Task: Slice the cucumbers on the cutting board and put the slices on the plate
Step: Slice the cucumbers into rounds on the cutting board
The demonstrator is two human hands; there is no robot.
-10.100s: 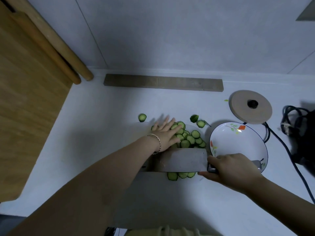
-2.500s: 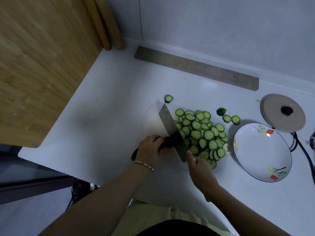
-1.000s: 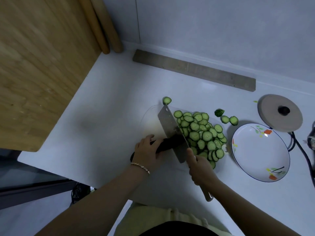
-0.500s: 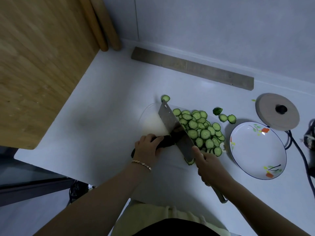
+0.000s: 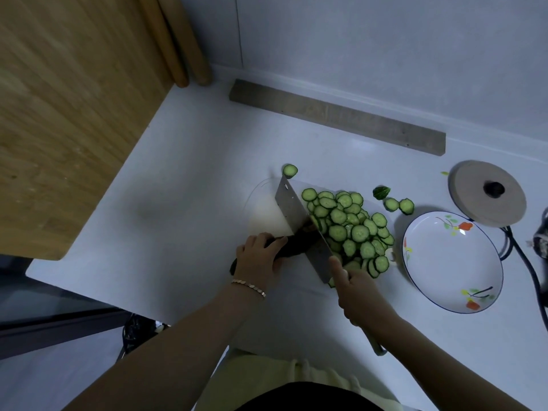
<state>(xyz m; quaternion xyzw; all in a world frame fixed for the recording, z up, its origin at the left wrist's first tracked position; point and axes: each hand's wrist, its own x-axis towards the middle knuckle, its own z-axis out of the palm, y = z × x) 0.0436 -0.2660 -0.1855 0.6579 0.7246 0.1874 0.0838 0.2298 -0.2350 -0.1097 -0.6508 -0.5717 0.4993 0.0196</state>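
The left hand (image 5: pixel 261 258) has its fingers curled over the dark cucumber (image 5: pixel 292 243). The right hand (image 5: pixel 360 289) grips the cleaver (image 5: pixel 299 221), fingers wrapped round its handle, beside the slices (image 5: pixel 353 229).

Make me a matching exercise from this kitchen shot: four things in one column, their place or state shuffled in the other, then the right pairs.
Things:
1. plate
2. cleaver
3. round wooden lid
4. whole cucumber

Places or states:
A. flat on the counter behind the plate
B. held down by the left hand
C. holds no slices, right of the slice pile
D. gripped by the right hand, blade on the board

Pairs: 1-C, 2-D, 3-A, 4-B
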